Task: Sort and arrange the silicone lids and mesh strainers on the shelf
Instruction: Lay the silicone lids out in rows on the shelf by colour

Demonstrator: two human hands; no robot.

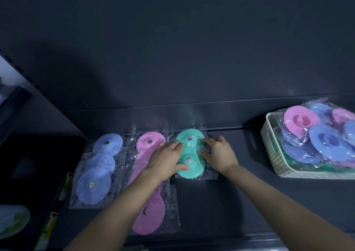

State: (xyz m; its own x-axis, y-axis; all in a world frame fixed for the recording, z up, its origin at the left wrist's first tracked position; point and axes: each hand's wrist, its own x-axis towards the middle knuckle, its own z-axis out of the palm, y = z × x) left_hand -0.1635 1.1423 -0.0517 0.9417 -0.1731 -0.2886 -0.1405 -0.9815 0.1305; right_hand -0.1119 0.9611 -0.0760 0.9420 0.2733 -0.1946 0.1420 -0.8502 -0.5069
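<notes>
Green lids lay between the grips: left grip pressed them with straight fingers, right grip touched their edge, fingers relaxed, neither clasping anything.

Clear-bagged silicone lids lie flat on the shelf in three columns: blue lids, pink lids, teal lids. The heaped lids sit far right.
</notes>
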